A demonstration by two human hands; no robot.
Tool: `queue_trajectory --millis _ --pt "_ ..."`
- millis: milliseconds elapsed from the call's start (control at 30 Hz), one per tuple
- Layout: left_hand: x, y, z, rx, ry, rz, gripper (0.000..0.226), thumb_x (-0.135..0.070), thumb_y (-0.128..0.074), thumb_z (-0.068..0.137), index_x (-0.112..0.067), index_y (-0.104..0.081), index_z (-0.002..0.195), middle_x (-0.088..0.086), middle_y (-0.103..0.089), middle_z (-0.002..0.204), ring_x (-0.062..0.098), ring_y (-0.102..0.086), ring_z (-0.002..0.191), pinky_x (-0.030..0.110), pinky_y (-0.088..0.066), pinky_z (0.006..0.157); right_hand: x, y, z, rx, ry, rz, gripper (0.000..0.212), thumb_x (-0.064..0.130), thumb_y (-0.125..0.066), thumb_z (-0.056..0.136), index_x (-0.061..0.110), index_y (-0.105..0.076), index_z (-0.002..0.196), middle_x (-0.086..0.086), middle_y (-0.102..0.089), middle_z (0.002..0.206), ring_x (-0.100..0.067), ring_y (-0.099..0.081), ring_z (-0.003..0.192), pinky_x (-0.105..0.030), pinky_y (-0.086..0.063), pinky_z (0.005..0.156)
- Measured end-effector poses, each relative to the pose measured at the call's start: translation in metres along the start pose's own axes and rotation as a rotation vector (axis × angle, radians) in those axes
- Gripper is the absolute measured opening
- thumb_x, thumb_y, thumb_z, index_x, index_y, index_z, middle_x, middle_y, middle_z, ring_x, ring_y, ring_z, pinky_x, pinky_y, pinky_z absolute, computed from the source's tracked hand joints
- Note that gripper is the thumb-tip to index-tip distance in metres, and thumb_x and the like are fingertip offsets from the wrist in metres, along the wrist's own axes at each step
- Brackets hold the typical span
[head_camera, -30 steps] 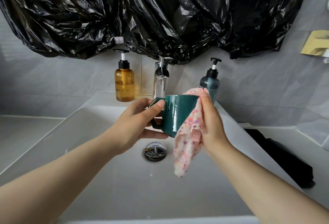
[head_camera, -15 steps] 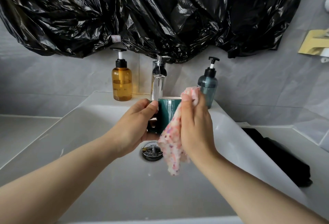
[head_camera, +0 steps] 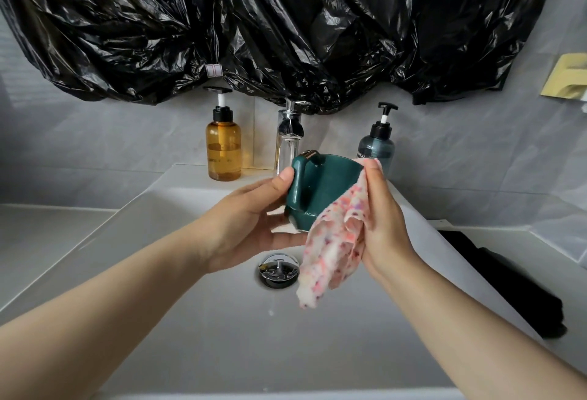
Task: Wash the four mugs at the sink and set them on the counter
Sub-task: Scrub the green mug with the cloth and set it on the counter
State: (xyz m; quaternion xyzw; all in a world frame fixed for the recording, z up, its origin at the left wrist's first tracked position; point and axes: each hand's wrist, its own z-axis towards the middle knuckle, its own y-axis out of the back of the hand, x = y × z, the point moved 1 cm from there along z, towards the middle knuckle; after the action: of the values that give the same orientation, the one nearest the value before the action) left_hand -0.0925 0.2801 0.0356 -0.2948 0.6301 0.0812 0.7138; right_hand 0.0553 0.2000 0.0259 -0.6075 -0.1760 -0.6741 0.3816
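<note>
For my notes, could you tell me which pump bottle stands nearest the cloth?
The blue-grey bottle, right of the tap, just behind the cloth; the amber bottle stands left of the tap.

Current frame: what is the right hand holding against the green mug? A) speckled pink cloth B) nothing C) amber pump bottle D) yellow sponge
A: the right hand pinches a speckled pink cloth against the side of the green mug, which the left hand holds over the sink.
</note>
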Motion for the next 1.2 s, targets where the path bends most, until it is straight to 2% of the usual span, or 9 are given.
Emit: queue_trajectory --millis 67,300,433,533,667,767,900,1067,1200 --pt "0.001 -0.001 -0.001 0.052 0.065 0.018 0.058 -0.056 -0.065 0.076 -0.017 -0.07 0.119 0.014 -0.07 0.121 0.03 -0.071 0.101 0.039 -0.061 0.079 0.0 -0.001 -0.002 0.01 -0.007 0.003 0.052 0.05 -0.045 0.097 0.001 -0.06 0.108 -0.004 -0.066 0.096 -0.018 -0.065 0.095 -0.04 -0.046 0.099" --pt "0.01 -0.001 0.001 -0.033 -0.005 0.151 0.064 -0.05 -0.07 0.078 -0.007 -0.062 0.125 0.008 -0.074 0.102 0.018 -0.071 0.084 0.031 -0.059 0.072 -0.005 -0.01 -0.012 0.02 0.275 -0.447 0.034 0.049 -0.031 0.1 0.024 -0.051 0.113 0.002 -0.063 0.111 -0.007 -0.059 0.102 -0.018 -0.044 0.084" --pt "0.009 0.004 0.0 -0.063 0.021 0.151 0.063 -0.058 -0.072 0.069 -0.012 -0.072 0.113 0.008 -0.075 0.106 0.019 -0.072 0.092 0.036 -0.059 0.078 -0.004 -0.009 -0.007 0.297 0.147 -0.274 0.063 0.057 -0.044 0.079 0.025 -0.049 0.133 0.0 -0.06 0.13 -0.014 -0.058 0.12 -0.043 -0.043 0.106" --pt "0.006 0.006 0.001 -0.051 0.021 0.139 0.056 -0.062 -0.073 0.064 -0.022 -0.079 0.102 0.005 -0.075 0.105 0.017 -0.072 0.094 0.033 -0.059 0.076 0.0 0.002 -0.005 0.457 0.135 -0.3 0.084 0.057 -0.06 0.082 0.035 -0.021 0.153 0.014 -0.034 0.155 -0.003 -0.035 0.141 -0.035 -0.03 0.117" --pt "0.005 0.005 0.0 -0.081 0.025 0.138 0.047 -0.059 -0.066 0.074 -0.023 -0.08 0.1 0.006 -0.075 0.106 0.019 -0.071 0.094 0.034 -0.059 0.075 0.004 0.007 -0.009 0.495 0.176 -0.34 0.058 0.052 -0.057 0.08 0.058 -0.029 0.13 0.045 -0.052 0.117 0.026 -0.048 0.109 -0.002 -0.04 0.089" --pt "0.004 0.007 -0.001 -0.097 0.022 0.152 0.065 -0.056 -0.074 0.067 -0.014 -0.071 0.116 0.011 -0.073 0.112 0.02 -0.071 0.093 0.033 -0.059 0.072 0.001 0.004 -0.007 0.493 0.216 -0.4 0.048 0.053 -0.06 0.077 0.056 -0.037 0.119 0.028 -0.059 0.121 0.013 -0.056 0.112 -0.015 -0.044 0.095" --pt "0.003 0.008 -0.002 -0.09 0.013 0.221 0.068 -0.051 -0.068 0.072 -0.009 -0.062 0.126 0.013 -0.072 0.116 0.022 -0.069 0.094 0.032 -0.06 0.074 0.001 -0.001 -0.007 0.443 0.287 -0.421 0.042 0.046 -0.063 0.077 0.041 -0.044 0.114 0.014 -0.062 0.117 0.008 -0.06 0.106 -0.012 -0.044 0.088" --pt "0.006 0.005 -0.002 -0.046 0.022 0.199 0.061 -0.044 -0.068 0.075 -0.007 -0.062 0.124 0.011 -0.074 0.107 0.02 -0.07 0.091 0.03 -0.059 0.071 -0.001 -0.001 -0.005 0.283 0.283 -0.445 0.059 0.041 -0.07 0.073 0.027 -0.052 0.128 0.012 -0.067 0.113 -0.001 -0.063 0.105 -0.023 -0.048 0.09" --pt "0.009 0.005 0.0 -0.053 0.019 0.165 0.058 -0.045 -0.068 0.074 -0.008 -0.067 0.118 0.016 -0.071 0.116 0.024 -0.069 0.095 0.033 -0.059 0.073 0.002 -0.003 -0.006 0.192 0.274 -0.402 0.019 0.036 -0.069 0.087 0.041 -0.061 0.103 0.013 -0.072 0.097 0.003 -0.066 0.091 -0.018 -0.049 0.08"
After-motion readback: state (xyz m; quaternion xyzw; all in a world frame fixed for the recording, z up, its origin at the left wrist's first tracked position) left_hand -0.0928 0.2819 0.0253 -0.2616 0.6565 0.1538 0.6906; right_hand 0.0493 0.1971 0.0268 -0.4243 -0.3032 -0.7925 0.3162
